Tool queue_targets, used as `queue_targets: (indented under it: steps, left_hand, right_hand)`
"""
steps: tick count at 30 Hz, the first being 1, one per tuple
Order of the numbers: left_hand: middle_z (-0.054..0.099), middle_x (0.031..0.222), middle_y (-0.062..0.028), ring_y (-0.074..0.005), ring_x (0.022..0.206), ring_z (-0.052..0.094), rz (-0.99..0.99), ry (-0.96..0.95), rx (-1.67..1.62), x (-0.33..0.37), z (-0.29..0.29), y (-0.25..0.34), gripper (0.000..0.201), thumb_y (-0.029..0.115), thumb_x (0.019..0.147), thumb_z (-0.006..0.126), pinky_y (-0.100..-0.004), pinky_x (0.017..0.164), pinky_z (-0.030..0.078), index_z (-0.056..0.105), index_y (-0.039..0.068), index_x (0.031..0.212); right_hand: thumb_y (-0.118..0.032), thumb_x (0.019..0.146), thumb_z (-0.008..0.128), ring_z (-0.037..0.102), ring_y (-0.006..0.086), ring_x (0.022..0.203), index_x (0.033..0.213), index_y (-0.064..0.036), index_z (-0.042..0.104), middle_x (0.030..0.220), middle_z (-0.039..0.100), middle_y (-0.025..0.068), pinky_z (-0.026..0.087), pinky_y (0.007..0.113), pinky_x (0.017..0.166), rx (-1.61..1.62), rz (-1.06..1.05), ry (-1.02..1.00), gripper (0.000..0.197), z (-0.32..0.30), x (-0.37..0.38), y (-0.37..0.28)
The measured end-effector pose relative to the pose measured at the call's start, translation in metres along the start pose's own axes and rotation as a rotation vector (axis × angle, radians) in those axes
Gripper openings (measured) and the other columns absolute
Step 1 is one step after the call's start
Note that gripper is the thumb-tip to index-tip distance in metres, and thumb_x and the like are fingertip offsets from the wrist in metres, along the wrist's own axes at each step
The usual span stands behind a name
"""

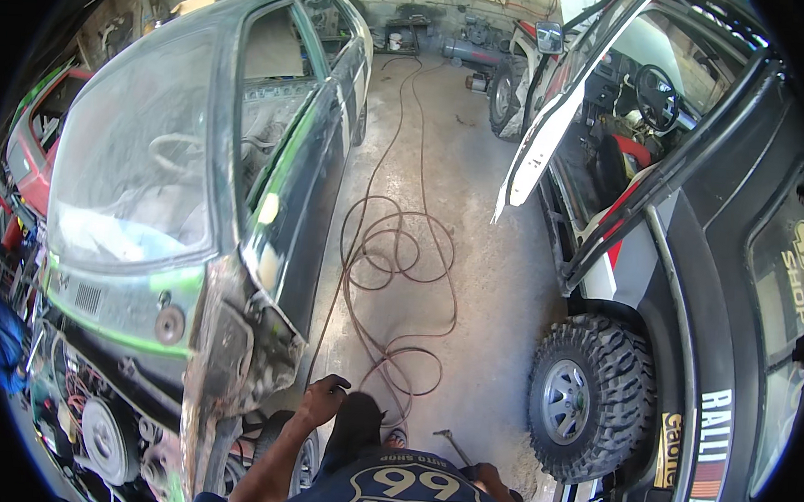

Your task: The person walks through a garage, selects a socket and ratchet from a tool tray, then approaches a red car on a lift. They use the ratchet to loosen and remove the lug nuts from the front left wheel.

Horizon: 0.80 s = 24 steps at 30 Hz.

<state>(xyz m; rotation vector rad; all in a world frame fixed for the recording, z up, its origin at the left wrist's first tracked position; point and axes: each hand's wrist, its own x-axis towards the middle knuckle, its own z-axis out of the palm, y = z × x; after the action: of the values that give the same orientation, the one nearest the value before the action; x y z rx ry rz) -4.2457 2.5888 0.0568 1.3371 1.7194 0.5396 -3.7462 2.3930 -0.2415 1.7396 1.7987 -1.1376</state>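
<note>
My left hand (324, 400) hangs beside my dark-clad knee (356, 426), close to the stripped front corner (265, 353) of the old car on the left. Its fingers are loosely bent, with nothing visible in them. Low at the right, my right hand (490, 481) is partly hidden by my dark blue printed shirt (421, 493). It is closed round a slim metal tool (454, 445) with an angled head, pointing forward over the floor. What kind of tool this is, I cannot make out.
A reddish hose (398, 242) lies in loops along the concrete floor. Left stands the car (216, 150) with its engine bay exposed. At right, a black-and-white vehicle (692, 266) has an open door (564, 114) and a knobbly tyre (595, 393). A grey cylinder (471, 52) lies near the back wall.
</note>
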Motion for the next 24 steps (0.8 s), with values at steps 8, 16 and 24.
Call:
queue_targets:
  steps: [8,16,24]
  left_hand:
    - [0.071,0.105,-0.0170,-0.0313,0.100,0.069,-0.261,-0.216,0.084,0.215,0.019,-0.018,0.027,0.021,0.086,0.058,-0.0405,0.091,0.053,0.073,0.010,0.104]
    - [0.072,0.096,-0.0156,-0.0290,0.094,0.070,-0.011,-0.179,0.013,0.551,-0.074,0.129,0.027,0.014,0.088,0.055,-0.0392,0.087,0.053,0.069,0.004,0.108]
    - [0.068,0.086,-0.0099,-0.0139,0.056,0.058,0.087,-0.374,-0.141,0.826,-0.111,0.321,0.031,0.007,0.087,0.051,-0.0303,0.052,0.049,0.063,0.003,0.115]
  right_hand:
    - [-0.043,0.090,0.060,0.069,0.0389,0.091,0.089,-0.0016,0.073,0.089,0.071,0.0231,0.053,0.048,0.083,0.370,0.410,0.059,0.044,-0.191,0.110,-0.061]
    - [-0.034,0.083,0.063,0.072,0.0355,0.077,0.076,0.0005,0.072,0.077,0.071,0.0197,0.055,0.044,0.069,0.341,0.557,0.166,0.036,-0.355,0.286,-0.094]
    - [-0.033,0.084,0.060,0.071,0.0374,0.079,0.082,0.0000,0.074,0.080,0.070,0.0248,0.055,0.045,0.068,0.486,0.446,0.126,0.036,-0.576,0.509,-0.136]
